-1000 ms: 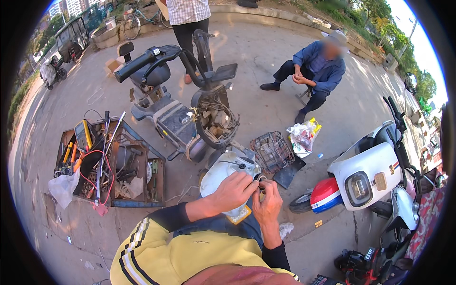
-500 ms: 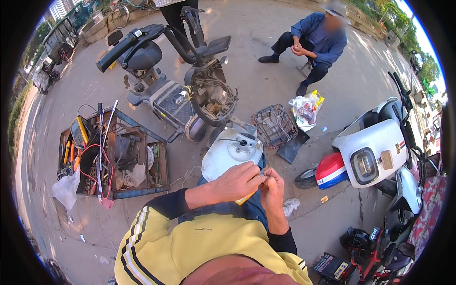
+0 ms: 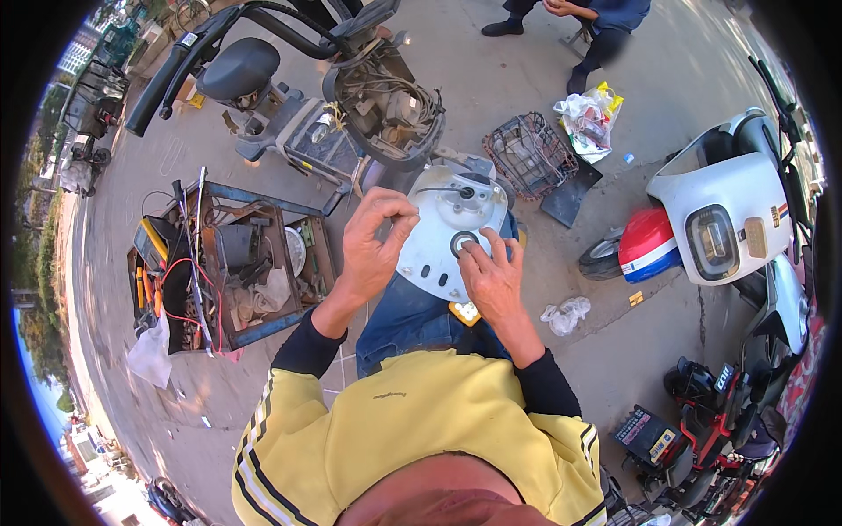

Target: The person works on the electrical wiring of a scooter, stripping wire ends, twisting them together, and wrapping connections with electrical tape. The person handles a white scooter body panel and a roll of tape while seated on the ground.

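A white panel (image 3: pixel 427 254) with a round raised hub and a few dark slots lies over my knees. My right hand (image 3: pixel 493 279) has its fingertips on a small dark ring with a pale centre (image 3: pixel 462 243), against the panel's right side. The fingers are bent and closed at the ring. My left hand (image 3: pixel 377 237) hovers at the panel's left edge, thumb and forefinger curled towards each other in a pinch. Whatever it may hold is too small to make out. Below the panel, a yellow object with a white face (image 3: pixel 466 312) rests by my legs.
On the left stands an open toolbox (image 3: pixel 263 326) with pliers, cables and loose parts. A partly dismantled scooter (image 3: pixel 298 131) is ahead. A wire basket (image 3: pixel 529 158) and plastic bag (image 3: pixel 589 118) lie beyond. A white scooter (image 3: pixel 702 206) stands right; a seated person (image 3: pixel 605 26) is at the far edge.
My hands were together, pinching something small between them; now they are apart, the left further left and the right at the ring on the panel. The view has tilted downward.
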`<state>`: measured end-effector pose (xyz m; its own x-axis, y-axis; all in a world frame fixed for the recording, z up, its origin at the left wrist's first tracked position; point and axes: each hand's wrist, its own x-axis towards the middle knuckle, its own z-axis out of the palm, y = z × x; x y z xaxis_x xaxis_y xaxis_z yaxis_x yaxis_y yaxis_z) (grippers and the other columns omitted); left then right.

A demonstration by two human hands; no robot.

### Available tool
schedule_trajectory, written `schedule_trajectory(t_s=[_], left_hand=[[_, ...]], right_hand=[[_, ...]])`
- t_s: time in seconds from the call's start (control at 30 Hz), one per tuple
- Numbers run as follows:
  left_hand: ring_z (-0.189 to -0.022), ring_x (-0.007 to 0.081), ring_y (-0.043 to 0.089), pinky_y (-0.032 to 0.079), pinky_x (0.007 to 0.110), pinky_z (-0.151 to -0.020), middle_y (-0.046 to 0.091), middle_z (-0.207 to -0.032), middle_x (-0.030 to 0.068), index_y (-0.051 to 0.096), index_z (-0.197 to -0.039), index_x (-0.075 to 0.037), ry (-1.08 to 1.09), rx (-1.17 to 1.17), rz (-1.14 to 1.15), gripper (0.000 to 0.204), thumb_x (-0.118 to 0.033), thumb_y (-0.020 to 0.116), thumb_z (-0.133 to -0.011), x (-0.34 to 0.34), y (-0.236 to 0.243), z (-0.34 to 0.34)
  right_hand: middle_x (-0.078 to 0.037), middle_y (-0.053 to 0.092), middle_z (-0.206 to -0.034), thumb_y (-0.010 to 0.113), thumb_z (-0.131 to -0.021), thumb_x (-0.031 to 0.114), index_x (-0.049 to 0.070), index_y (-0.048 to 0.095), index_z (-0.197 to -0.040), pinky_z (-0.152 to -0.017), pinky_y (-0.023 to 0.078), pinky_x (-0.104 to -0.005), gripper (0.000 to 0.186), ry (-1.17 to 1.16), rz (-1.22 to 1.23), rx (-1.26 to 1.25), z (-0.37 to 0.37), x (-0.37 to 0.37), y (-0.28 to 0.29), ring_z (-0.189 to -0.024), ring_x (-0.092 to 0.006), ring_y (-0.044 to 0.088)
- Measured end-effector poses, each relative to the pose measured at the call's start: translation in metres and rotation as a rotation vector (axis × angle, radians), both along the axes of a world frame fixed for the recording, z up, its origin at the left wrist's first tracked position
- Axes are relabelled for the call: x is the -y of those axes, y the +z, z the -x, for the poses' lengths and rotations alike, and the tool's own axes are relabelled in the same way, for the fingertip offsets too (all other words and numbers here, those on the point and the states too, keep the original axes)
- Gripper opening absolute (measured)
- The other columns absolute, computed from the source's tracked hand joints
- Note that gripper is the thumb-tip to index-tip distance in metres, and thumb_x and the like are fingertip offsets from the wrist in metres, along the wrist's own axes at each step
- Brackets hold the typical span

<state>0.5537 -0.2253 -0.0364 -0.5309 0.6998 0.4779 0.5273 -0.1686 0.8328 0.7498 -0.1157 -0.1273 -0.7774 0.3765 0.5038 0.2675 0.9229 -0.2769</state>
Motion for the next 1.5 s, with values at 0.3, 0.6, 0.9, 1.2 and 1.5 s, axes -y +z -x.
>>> schedule_trajectory(t_s=[0.3, 0.6, 0.9, 1.2, 1.5], left_hand=[[-0.095, 0.0118, 0.061, 0.05, 0.026, -0.081, 0.065, -0.106, 0.0039, 0.072, -0.106, -0.001, 0.052, 0.137, 0.107, 0.01, -0.002, 0.074, -0.097, -0.042, -0.029, 0.058], [-0.086, 0.0105, 0.066, 0.054, 0.028, -0.079, 0.074, -0.097, 0.0046, 0.069, -0.112, 0.001, 0.099, 0.183, 0.207, 0.019, -0.002, 0.074, -0.095, -0.144, -0.073, 0.152], [-0.092, 0.0245, 0.074, 0.056, 0.037, -0.084, 0.078, -0.098, 0.0102, 0.064, -0.114, -0.002, 0.214, -0.078, 0.455, 0.028, -0.005, 0.077, -0.09, -0.213, -0.086, 0.168], [-0.098, 0.0418, 0.073, 0.056, 0.051, -0.083, 0.077, -0.103, 0.0167, 0.059, -0.122, -0.008, 0.248, -0.265, 0.585, 0.032, -0.015, 0.074, -0.095, -0.23, -0.092, 0.17], [-0.089, 0.0408, 0.071, 0.054, 0.053, -0.075, 0.073, -0.095, 0.0161, 0.058, -0.115, -0.009, 0.25, -0.587, 0.442, 0.024, -0.012, 0.07, -0.095, -0.235, -0.103, 0.178]], right_hand=[[0.0, 0.072, -0.11, 0.08, -0.083, 0.016, 0.01, 0.077, -0.101, -0.118, 0.028, -0.0709, 0.019, 0.079, 0.017, 0.335, 0.017, -0.019, -0.027, -0.121, -0.0245, 0.062], [-0.01, 0.077, -0.102, 0.074, -0.094, 0.014, 0.004, 0.075, -0.108, -0.082, 0.055, -0.0441, 0.018, -0.086, 0.829, -0.154, 0.105, -0.124, 0.039, -0.087, -0.0295, 0.073], [-0.018, 0.077, -0.123, 0.075, -0.092, 0.018, 0.006, 0.072, -0.132, -0.094, 0.057, -0.0452, 0.042, -0.156, 0.936, -0.088, 0.226, -0.227, -0.046, -0.105, -0.0334, 0.076], [-0.013, 0.078, -0.117, 0.07, -0.098, 0.005, -0.006, 0.068, -0.133, -0.091, 0.059, -0.0358, 0.038, 0.144, 1.2, -0.311, 0.283, -0.236, -0.093, -0.103, -0.0194, 0.073], [-0.011, 0.075, -0.089, 0.069, -0.095, 0.005, 0.002, 0.075, -0.118, -0.079, 0.056, -0.0364, 0.024, 0.114, 1.088, -0.296, 0.283, -0.233, -0.085, -0.082, -0.0198, 0.069]])
